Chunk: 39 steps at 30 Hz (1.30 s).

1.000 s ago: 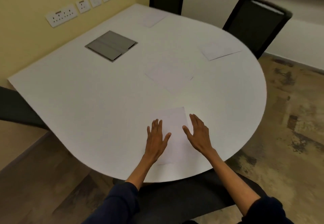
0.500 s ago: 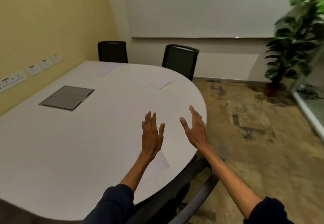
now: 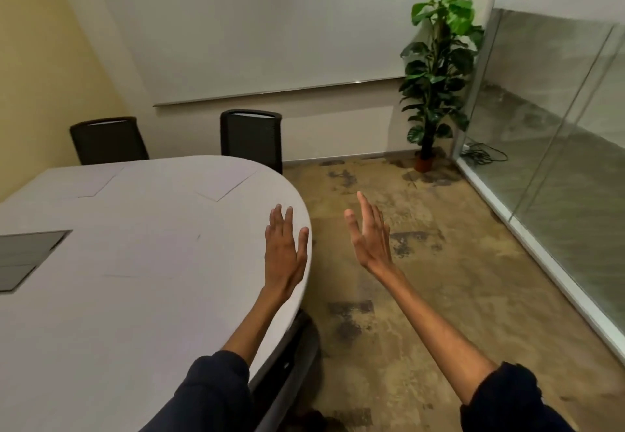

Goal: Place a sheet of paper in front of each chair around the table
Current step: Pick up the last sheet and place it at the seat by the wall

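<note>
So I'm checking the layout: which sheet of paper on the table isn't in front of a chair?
The middle sheet, lying mid-table near the grey panel. The two far sheets lie at the edge before black chairs.

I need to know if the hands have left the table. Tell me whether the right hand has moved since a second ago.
Yes. The right hand was over the sheet at the table's near edge; now it hangs past the rim, over the floor.

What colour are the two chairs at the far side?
Black chairs, clearest in the head view.
</note>
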Motion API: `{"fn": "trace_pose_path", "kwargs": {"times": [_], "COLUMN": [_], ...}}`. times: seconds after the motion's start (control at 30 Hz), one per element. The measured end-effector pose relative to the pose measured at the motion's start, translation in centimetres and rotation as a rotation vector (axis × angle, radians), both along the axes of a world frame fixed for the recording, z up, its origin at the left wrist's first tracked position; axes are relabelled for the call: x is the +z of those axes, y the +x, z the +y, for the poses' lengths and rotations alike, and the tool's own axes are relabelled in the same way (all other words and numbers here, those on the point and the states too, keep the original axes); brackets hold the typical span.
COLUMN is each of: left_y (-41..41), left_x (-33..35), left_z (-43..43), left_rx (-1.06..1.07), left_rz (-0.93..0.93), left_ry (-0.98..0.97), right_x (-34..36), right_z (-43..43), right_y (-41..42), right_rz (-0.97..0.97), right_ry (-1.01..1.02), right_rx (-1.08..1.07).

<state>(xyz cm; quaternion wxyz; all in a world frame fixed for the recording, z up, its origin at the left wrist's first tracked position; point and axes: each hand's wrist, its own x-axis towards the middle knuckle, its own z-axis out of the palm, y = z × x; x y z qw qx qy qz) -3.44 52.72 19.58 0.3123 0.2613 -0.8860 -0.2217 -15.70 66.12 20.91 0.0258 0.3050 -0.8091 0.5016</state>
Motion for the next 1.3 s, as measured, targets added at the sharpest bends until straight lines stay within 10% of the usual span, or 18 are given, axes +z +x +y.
{"fn": "trace_pose_path", "kwargs": {"times": [0.6, 1.3], "left_y": [-25.1, -42.5], "left_x": [-2.0, -1.6], "left_z": [3.4, -21.8], "left_rx": [0.041, 0.342], "left_rz": [-0.040, 0.072], "left_ry": [0.088, 0.138], "right_x": [-1.6, -1.6], "right_z": [7.5, -24.4], "right_y": [-25.8, -48.2], "right_rz": [-0.040, -0.039], "right_ry": [0.012, 0.006], "right_rx": [-0.046, 0.255]}}
